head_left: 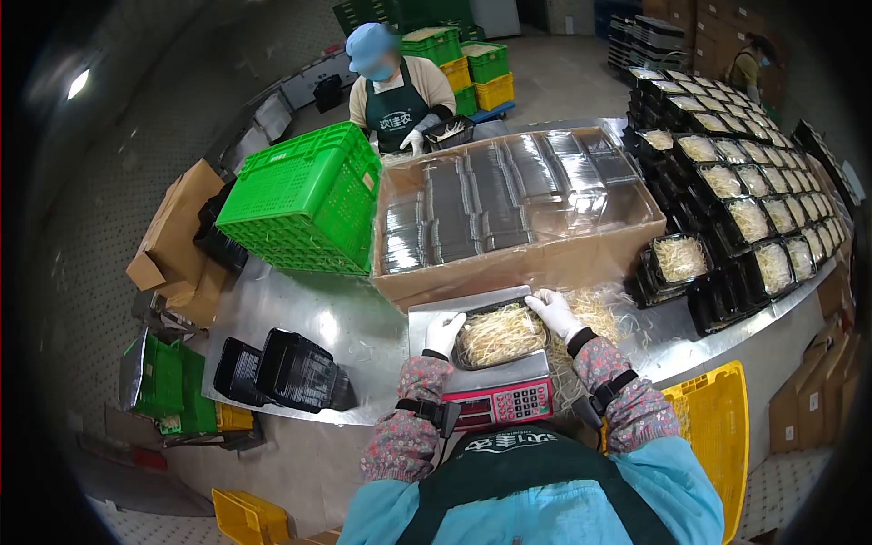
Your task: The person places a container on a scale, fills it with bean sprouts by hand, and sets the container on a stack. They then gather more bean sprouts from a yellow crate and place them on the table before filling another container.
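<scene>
- The left hand (443,334) is touching the tray's near-left edge; I can't tell whether its fingers are clamping.
- The black tray (500,334) is sitting on the scale (500,401), looking light, its pale strands soft and fragile; opposite rims seem best for holding.
- The right hand (556,313) is touching the far-right rim, grip unclear.
- Green crates (300,191) are standing on the shiny table (300,300); beyond, a co-worker (395,100) is standing.

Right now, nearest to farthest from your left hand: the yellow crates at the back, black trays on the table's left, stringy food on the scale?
From the left hand:
1. Stringy food: just to its right.
2. Black trays: table's left side.
3. Yellow crates: far back.
</scene>
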`<state>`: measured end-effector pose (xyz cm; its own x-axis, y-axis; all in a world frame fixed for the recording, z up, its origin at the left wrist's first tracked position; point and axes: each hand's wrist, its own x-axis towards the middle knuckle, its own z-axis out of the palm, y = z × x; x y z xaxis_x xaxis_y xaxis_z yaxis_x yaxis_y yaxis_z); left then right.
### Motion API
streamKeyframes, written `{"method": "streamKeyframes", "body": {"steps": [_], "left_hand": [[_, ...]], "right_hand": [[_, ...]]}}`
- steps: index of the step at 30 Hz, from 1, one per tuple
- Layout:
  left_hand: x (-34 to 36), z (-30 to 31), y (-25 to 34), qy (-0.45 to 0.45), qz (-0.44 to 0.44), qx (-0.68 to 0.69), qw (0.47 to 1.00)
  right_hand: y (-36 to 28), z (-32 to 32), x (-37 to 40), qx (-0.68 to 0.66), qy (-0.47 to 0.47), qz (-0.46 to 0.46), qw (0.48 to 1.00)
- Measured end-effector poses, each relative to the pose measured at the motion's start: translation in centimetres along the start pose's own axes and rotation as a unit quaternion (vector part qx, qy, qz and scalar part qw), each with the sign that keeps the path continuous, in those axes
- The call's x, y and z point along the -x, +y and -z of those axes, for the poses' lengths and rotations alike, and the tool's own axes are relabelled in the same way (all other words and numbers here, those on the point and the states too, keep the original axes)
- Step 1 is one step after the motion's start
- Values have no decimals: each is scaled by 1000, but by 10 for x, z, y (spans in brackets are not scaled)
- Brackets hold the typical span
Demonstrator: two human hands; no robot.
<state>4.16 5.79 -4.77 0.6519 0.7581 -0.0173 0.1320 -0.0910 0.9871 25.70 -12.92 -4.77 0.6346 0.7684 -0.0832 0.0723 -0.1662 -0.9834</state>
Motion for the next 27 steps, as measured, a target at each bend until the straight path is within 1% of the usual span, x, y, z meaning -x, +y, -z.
{"method": "streamKeyframes", "body": {"steps": [2,4,5,7,8,9,11,12,13,14,15,17,20,21,22,23,24,25,26,27], "left_hand": [[-3,-4,-9,15,-4,20,1000],[1,-9,-4,37,-18,35,999],[5,-10,-3,37,0,41,998],[12,-11,19,42,42,54,997],[14,-11,22,47,10,27,998],[9,-10,-1,73,-78,28,994],[41,3,38,38,110,-41,992],[49,16,19,-40,128,26,991],[74,16,45,-71,176,143,971],[86,20,34,-87,224,169,956],[100,14,50,-82,256,272,924],[100,10,24,-91,237,344,904],[101,7,14,-83,186,353,913],[104,8,26,-72,180,344,919],[109,4,46,-48,154,308,938],[107,13,52,-83,162,208,961],[106,12,55,-109,85,179,974],[104,12,63,-117,125,260,950],[104,6,83,-125,103,184,970],[104,3,93,-142,91,166,972]], "right_hand": [[2,0,-2,-44,2,-1,999],[1,-3,-2,-96,8,-5,995],[3,-3,0,-90,13,-6,996],[2,-1,1,-78,18,-11,997],[4,0,0,-80,13,-9,997],[-2,2,8,-110,10,-35,993],[-2,19,28,43,-4,-12,999],[-74,28,67,53,-82,-164,982],[-66,30,77,-10,-103,-175,979],[-57,32,86,-72,-122,-189,972],[-49,29,91,-130,-108,-188,968],[-33,22,101,-245,-81,-183,949],[-39,7,109,-292,-17,-140,946],[-30,4,111,-317,-16,-115,941],[-35,3,123,-296,-24,-127,946],[-45,8,129,-274,-20,-133,952],[-53,20,132,-201,-59,-147,967],[-56,33,132,-112,-60,-89,988],[-58,45,133,-15,-52,-31,998],[-60,58,134,79,-33,23,996]]}}
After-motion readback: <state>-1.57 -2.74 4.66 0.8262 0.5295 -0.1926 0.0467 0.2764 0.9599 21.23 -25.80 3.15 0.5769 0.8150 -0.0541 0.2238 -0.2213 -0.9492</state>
